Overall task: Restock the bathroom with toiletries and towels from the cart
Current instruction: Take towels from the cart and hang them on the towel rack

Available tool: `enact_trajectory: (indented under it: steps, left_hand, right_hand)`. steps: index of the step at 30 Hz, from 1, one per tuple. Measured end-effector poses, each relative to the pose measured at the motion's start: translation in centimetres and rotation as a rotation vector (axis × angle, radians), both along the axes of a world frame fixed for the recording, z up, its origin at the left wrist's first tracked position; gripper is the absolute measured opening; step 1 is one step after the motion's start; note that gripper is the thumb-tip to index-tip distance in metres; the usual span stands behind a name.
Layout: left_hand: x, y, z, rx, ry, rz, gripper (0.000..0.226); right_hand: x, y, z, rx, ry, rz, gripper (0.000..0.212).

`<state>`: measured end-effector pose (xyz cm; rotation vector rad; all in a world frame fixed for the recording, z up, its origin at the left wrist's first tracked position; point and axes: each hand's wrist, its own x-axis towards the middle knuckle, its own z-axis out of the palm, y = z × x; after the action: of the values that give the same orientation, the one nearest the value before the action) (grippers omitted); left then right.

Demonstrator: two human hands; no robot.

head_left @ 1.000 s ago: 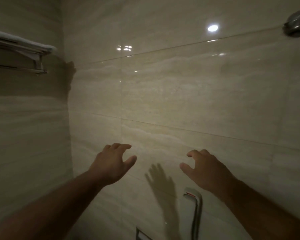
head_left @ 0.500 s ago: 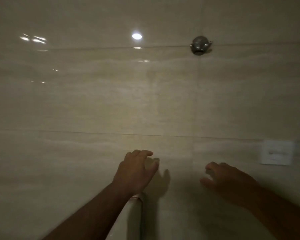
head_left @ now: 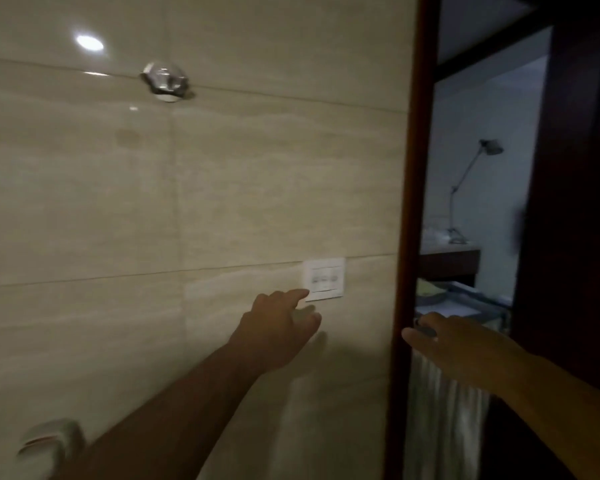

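Task items sit lower right of frame, through the doorway: a cart (head_left: 465,306) with what looks like folded linen or paper on top, and a pale towel (head_left: 444,403) hanging down its near side, below the right hand (head_left: 461,344). Towel reads as soft, light and floppy, with vertical folds; my call is take it at the top edge or fold where it hangs, and support the bulk so it doesn't unroll. Nothing fragile or slippery visible there. Right hand reaches past the door frame (head_left: 409,237), fingers extended and spread, holding nothing; it overlaps the cart edge, contact unclear. Left hand (head_left: 281,327) is up at the tiled wall (head_left: 84,202), index finger out, tip at or just short of the lower left corner of the switch plate (head_left: 324,279), other fingers curled, nothing held. Hard to read: whole frame is dim and motion-blurred. Cart is mostly cut off by the door frame and the forearm, so toiletries can't be picked out. Chrome fitting (head_left: 165,81) upper left and a white fixture (head_left: 49,441) at bottom left are smeared; can't identify either. Beyond the door, a desk lamp (head_left: 471,188) on a dark worktop (head_left: 447,258), details lost.
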<state>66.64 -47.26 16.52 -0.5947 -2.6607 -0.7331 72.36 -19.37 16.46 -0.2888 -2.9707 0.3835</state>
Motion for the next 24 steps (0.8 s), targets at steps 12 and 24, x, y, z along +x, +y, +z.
enact_trajectory:
  steps: [12, 24]
  left_hand:
    - [-1.0, 24.2, 0.8, -0.112, -0.137, -0.167, 0.068]
    - [-5.9, 40.1, 0.3, -0.17, -0.071, -0.313, 0.059]
  right_hand:
    - [3.4, 22.1, 1.5, 0.109, 0.01, -0.124, 0.076]
    - [4.0, 33.9, 1.3, 0.176, 0.082, -0.243, 0.061]
